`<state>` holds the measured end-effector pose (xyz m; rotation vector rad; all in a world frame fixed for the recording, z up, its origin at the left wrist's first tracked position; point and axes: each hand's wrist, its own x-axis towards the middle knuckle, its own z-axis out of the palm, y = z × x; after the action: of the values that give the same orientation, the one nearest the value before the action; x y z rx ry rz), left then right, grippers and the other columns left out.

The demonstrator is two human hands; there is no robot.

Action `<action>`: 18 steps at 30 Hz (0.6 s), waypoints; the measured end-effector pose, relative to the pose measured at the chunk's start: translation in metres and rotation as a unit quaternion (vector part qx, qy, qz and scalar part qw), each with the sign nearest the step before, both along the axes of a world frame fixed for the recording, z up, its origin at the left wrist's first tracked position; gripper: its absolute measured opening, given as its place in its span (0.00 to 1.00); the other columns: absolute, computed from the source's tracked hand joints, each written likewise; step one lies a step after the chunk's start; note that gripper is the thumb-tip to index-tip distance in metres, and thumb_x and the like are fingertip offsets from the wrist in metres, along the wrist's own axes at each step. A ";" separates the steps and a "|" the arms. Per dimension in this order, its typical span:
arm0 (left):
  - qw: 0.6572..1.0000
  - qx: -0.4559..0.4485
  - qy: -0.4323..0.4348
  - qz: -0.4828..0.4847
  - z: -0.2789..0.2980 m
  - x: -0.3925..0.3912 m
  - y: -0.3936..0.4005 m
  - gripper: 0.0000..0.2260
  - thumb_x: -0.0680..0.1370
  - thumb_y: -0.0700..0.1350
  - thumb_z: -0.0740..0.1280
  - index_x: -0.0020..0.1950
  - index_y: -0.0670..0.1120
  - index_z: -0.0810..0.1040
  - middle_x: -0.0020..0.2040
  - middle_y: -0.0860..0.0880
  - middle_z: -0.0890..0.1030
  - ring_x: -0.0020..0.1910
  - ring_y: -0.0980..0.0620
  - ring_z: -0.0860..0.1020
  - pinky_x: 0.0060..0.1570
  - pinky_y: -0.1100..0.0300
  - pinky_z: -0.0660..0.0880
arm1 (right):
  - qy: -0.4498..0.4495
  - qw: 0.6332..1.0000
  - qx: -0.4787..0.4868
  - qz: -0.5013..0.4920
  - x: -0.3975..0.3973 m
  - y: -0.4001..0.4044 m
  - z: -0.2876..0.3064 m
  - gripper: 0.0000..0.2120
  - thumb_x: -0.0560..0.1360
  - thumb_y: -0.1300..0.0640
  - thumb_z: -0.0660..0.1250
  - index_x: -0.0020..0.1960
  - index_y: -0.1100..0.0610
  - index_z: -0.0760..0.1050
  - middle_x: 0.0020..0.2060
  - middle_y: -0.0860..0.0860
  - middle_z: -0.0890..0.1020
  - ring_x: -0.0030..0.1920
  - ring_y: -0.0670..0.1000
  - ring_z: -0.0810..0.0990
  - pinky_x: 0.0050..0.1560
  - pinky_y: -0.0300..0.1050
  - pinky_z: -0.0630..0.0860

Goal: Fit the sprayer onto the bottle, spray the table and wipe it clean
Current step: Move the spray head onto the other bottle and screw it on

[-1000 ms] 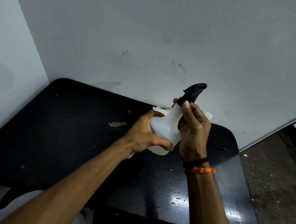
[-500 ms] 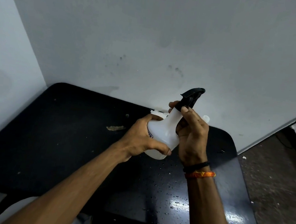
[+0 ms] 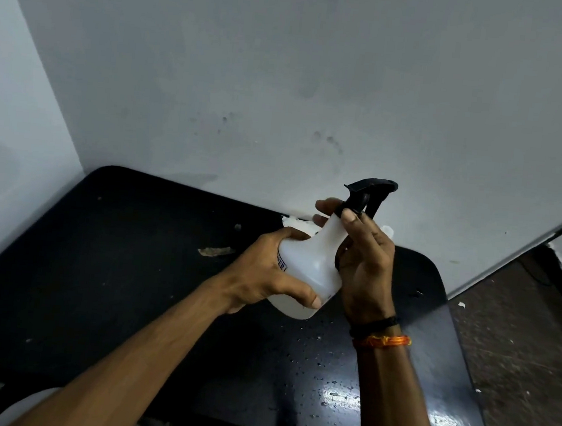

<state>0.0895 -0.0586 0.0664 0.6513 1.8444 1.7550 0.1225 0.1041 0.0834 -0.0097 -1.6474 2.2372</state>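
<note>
A white translucent bottle (image 3: 312, 267) is held tilted above the black table (image 3: 111, 282). My left hand (image 3: 267, 273) grips its round body from the left. A black sprayer (image 3: 367, 195) sits on the bottle's neck, nozzle pointing right. My right hand (image 3: 365, 265) pinches the sprayer's collar at the neck, fingers wrapped round it. Behind the bottle, against the wall, a white crumpled cloth (image 3: 294, 222) lies on the table, mostly hidden.
Water droplets (image 3: 325, 382) speckle the table's near right part. A pale scrap (image 3: 216, 251) lies mid-table. Grey walls close in behind and on the left. The brown floor (image 3: 516, 355) lies to the right of the table edge.
Both hands and the bottle stay in nearly the same place. The sprayer head has turned a little on the neck under my right fingers.
</note>
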 end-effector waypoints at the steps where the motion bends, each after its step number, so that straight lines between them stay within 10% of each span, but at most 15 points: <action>1: 1.000 0.008 -0.009 -0.016 0.001 0.000 -0.001 0.35 0.57 0.46 0.81 0.63 0.50 0.76 0.54 0.52 0.83 0.54 0.51 0.82 0.51 0.57 0.82 | -0.005 1.000 0.006 0.026 0.001 0.001 0.001 0.18 0.76 0.51 0.68 0.59 0.62 0.81 0.60 0.61 0.82 0.60 0.63 0.81 0.59 0.60 0.79; 18: 0.998 -0.042 0.038 0.028 -0.002 0.002 0.004 0.36 0.57 0.46 0.82 0.63 0.52 0.74 0.55 0.51 0.81 0.54 0.50 0.81 0.54 0.45 0.81 | 0.034 0.989 0.118 -0.086 -0.001 -0.002 -0.001 0.08 0.77 0.57 0.70 0.49 0.60 0.85 0.46 0.58 0.87 0.51 0.59 0.85 0.57 0.56 0.80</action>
<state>0.0910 -0.0544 0.0644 0.6477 1.9931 1.6991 0.1218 0.1025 0.0829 -0.0132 -1.7908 1.8868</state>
